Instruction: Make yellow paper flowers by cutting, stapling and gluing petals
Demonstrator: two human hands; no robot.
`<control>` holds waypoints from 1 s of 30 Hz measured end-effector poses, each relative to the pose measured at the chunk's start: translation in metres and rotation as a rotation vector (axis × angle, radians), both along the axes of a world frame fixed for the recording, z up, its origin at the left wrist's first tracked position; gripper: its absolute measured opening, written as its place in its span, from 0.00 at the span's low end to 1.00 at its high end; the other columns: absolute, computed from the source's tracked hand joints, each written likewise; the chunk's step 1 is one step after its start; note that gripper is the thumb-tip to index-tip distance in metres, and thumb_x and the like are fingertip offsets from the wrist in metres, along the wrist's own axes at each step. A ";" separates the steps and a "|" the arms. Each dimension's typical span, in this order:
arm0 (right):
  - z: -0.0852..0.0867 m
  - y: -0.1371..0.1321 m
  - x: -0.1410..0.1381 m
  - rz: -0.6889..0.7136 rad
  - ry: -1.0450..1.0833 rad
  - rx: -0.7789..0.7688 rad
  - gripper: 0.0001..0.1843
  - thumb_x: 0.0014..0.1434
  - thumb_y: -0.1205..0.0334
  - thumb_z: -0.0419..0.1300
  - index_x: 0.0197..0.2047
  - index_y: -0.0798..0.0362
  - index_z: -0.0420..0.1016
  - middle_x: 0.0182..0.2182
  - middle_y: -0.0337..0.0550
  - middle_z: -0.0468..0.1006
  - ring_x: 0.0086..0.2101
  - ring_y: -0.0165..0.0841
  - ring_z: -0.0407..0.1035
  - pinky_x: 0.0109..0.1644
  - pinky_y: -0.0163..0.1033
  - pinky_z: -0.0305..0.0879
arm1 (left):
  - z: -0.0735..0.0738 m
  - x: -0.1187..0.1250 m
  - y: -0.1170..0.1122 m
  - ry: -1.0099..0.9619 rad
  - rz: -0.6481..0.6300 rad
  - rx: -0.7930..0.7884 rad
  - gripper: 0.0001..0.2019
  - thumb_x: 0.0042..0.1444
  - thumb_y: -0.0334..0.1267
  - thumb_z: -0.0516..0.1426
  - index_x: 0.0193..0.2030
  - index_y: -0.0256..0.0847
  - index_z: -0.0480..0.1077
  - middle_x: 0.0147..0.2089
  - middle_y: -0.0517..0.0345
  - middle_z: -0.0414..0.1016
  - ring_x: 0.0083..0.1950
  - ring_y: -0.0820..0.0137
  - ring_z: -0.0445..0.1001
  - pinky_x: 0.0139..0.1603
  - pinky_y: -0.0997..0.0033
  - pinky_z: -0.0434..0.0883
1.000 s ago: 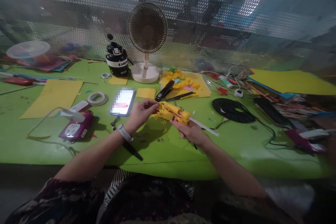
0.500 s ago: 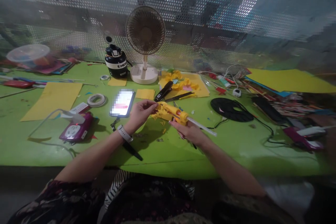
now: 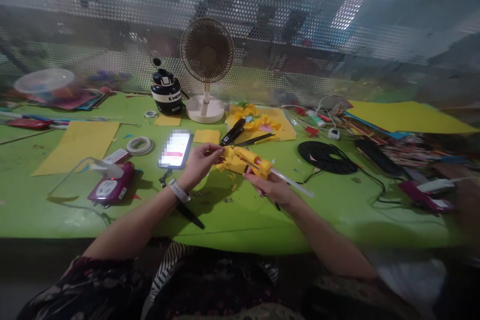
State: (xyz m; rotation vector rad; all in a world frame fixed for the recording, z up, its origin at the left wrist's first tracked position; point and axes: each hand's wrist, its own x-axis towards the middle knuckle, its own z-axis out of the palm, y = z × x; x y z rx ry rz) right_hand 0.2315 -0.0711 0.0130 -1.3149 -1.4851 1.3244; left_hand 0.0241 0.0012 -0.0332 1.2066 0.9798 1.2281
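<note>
A yellow glue gun (image 3: pixel 255 160) is gripped in my right hand (image 3: pixel 275 187), a clear glue stick (image 3: pixel 294 184) jutting from its back end. Its nozzle points left toward my left hand (image 3: pixel 202 161). Thumb and fingertips of that hand pinch a small yellow paper piece (image 3: pixel 227 152) close to the nozzle. More yellow paper pieces and scraps (image 3: pixel 233 177) lie on the green table just below, partly hidden by the gun and fingers. Whether nozzle and paper touch, I cannot tell.
Ahead lie a black stapler (image 3: pixel 233 132), scissors (image 3: pixel 258 139) and yellow paper flowers (image 3: pixel 266 122). Left are a phone (image 3: pixel 175 150), a tape roll (image 3: pixel 139 146) and a purple power strip (image 3: pixel 111 187). A fan (image 3: pixel 207 52) and dark bottle (image 3: pixel 166 95) stand behind; a black disc (image 3: pixel 326 157) lies right.
The view has shifted slightly. Both hands keep nearly the same place, with the glue gun still close to the pinched paper.
</note>
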 end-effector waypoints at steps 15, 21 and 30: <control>0.018 -0.009 0.079 -0.263 -0.355 0.444 0.20 0.50 0.47 0.68 0.39 0.51 0.72 0.32 0.42 0.75 0.27 0.32 0.68 0.29 0.37 0.63 | 0.008 0.003 0.000 0.003 0.017 -0.077 0.19 0.44 0.47 0.70 0.35 0.34 0.75 0.33 0.52 0.81 0.31 0.68 0.81 0.31 0.72 0.76; -0.023 0.008 0.171 -0.449 -0.904 0.400 0.16 0.51 0.49 0.65 0.37 0.52 0.72 0.36 0.50 0.78 0.35 0.40 0.71 0.38 0.41 0.64 | 0.004 0.001 0.004 0.015 0.014 -0.068 0.19 0.45 0.47 0.70 0.37 0.34 0.75 0.34 0.52 0.81 0.32 0.68 0.82 0.32 0.73 0.77; -0.045 0.024 0.221 -0.556 -1.216 0.225 0.19 0.53 0.49 0.66 0.41 0.55 0.75 0.43 0.60 0.78 0.37 0.43 0.70 0.35 0.42 0.58 | 0.001 -0.004 0.008 0.035 0.021 -0.043 0.20 0.46 0.47 0.69 0.38 0.33 0.75 0.34 0.50 0.81 0.32 0.68 0.81 0.34 0.71 0.78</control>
